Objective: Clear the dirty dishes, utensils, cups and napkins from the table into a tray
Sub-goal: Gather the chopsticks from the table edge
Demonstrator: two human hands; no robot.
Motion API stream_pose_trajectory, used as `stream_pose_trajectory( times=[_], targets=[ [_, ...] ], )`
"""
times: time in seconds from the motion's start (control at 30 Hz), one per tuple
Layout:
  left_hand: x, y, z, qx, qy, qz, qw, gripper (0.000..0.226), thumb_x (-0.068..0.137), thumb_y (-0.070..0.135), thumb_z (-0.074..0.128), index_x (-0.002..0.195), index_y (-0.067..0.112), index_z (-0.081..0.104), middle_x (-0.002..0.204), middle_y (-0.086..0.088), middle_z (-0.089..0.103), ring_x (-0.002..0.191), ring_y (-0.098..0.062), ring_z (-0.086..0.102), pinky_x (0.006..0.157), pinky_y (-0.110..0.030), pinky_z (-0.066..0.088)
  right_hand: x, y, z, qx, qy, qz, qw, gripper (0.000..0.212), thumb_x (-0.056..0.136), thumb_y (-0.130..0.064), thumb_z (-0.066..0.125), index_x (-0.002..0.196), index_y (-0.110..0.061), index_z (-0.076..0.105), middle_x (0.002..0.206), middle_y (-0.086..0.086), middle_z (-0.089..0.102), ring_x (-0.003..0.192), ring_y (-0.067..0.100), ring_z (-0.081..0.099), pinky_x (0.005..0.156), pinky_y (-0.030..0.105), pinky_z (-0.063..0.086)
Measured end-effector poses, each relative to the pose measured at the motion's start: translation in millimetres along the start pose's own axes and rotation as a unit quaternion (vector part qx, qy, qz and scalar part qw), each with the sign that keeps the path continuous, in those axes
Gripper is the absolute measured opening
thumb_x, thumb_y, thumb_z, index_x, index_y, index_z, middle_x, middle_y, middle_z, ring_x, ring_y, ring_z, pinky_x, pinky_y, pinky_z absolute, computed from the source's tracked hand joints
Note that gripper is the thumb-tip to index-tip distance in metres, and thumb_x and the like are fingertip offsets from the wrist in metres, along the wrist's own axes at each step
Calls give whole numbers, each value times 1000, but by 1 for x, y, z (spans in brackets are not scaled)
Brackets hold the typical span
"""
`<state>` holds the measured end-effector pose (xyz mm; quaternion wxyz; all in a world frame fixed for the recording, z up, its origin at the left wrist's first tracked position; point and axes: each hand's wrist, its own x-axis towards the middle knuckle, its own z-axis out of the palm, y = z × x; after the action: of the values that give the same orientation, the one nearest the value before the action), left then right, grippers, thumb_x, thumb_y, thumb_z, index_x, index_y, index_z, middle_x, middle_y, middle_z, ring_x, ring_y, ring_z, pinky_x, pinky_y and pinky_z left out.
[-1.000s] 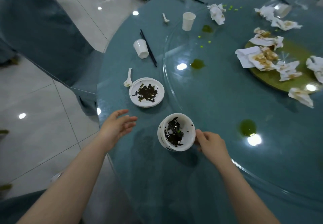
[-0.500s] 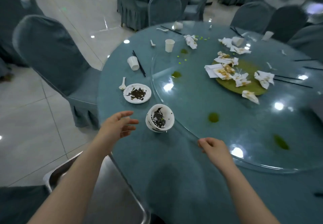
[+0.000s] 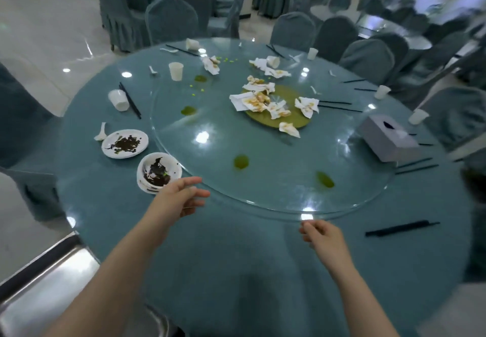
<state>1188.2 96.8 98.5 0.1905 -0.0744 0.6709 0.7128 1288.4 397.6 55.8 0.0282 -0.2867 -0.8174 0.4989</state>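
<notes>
1. A large round table covered in teal cloth (image 3: 236,271) fills most of the view, ringed by chairs in matching teal covers (image 3: 171,18).
2. A big round clear glass turntable (image 3: 263,152) sits on the middle of the table and serves as the landmark for what follows; green sauce spots dot its surface.
3. A shiny rectangular metal tray (image 3: 52,284) lies off the table's near-left edge, well apart from the turntable.
4. A pale grey tissue box (image 3: 389,138) rests at the turntable's right rim.
5. Crumpled, stained white paper napkins (image 3: 263,100) lie on the turntable's far middle, over an olive-green round patch.
6. A flat white plate with dark leafy scraps (image 3: 125,143) sits just outside the turntable's left rim, a white spoon (image 3: 101,133) beside it.
7. A stack of white bowls holding dark scraps (image 3: 159,172) stands against the turntable's near-left rim.
8. The left hand (image 3: 178,197) hovers just beside the bowl stack at that rim, fingers loosely spread, grasping nothing.
9. The right hand (image 3: 322,236) hangs by the turntable's near rim, fingers loosely curled, empty.
10. Black chopsticks (image 3: 399,228) lie outside the near-right rim; another pair (image 3: 130,100) lies outside the left rim beside a tipped white paper cup (image 3: 119,100).
11. An upright white paper cup (image 3: 176,71) stands beyond the far-left rim.
</notes>
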Motion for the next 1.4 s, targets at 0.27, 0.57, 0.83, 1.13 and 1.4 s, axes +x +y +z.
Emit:
stream_pose_trajectory(
  times=[0.27,0.57,0.83,1.13,1.4],
  targets=[
    [33,-13,139,24,-42,-20,999,23,97,9,43,103,23,60,88,-2,73,64,-8,66,65,-24,46,39,83,-103,-29,55,33,997,13,88,-5,62,95,-14,69,90,6,73,81,16,66,66,13,46],
    [68,-39,237,59,-26,-61,996,24,97,6,43,102,20,61,87,-5,72,59,-7,66,64,-26,44,146,174,-190,-281,32,47,958,60,90,4,44,147,-11,33,156,9,24,140,28,27,114,37,26],
    [88,-38,273,79,-10,-71,994,23,96,6,45,102,19,61,83,-2,73,59,-6,66,62,-24,45,190,211,-213,-468,-62,9,882,74,90,9,40,152,-23,16,160,-3,10,146,23,9,111,34,32],
    [87,-43,277,75,-10,-83,994,22,96,6,45,102,20,62,84,-1,74,61,-7,66,58,-20,48,193,217,-221,-453,-94,-104,881,19,91,-24,59,109,-22,63,112,-5,56,111,17,46,83,28,41],
    [66,-49,259,67,-19,-87,994,22,96,6,44,102,20,61,91,-6,72,62,-8,66,65,-26,44,166,202,-194,-489,-186,-111,845,21,90,-31,61,108,-22,59,115,-2,56,111,19,46,87,30,38]
  ],
)
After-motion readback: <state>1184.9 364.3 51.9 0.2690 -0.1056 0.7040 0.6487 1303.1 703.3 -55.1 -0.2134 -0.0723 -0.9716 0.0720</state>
